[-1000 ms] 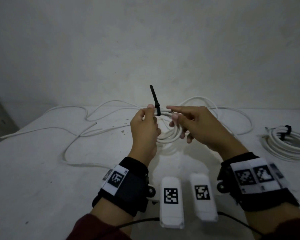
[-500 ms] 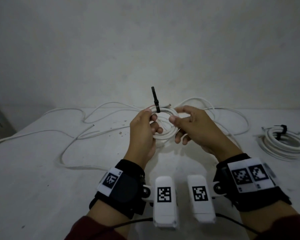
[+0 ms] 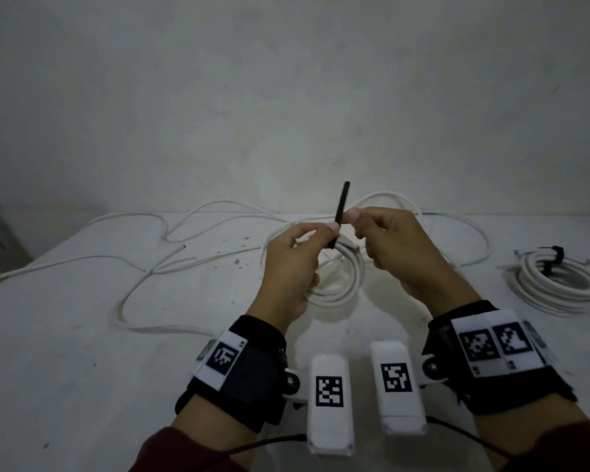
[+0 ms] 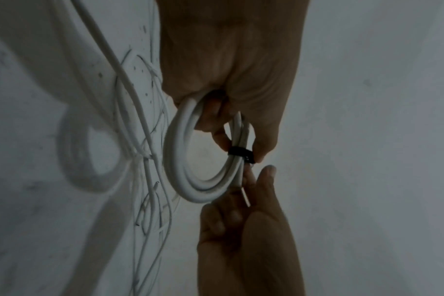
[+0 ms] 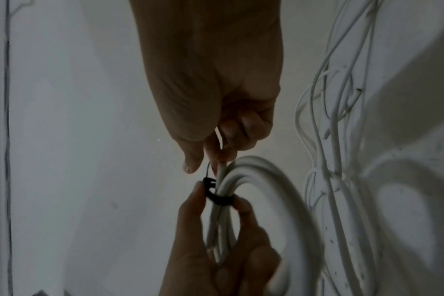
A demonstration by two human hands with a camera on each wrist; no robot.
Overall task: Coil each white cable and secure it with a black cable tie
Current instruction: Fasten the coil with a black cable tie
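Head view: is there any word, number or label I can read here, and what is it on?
No readable words or numbers.
Wristbands: square black-and-white code patterns, no letters; the small marks at their edges are too blurred to read.
White wrist units: the same kind of code squares, no text.
Coiled cable, black tie, table: no print visible.

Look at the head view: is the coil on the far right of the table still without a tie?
No: a black tie already wraps the right-hand coil lying on the table.
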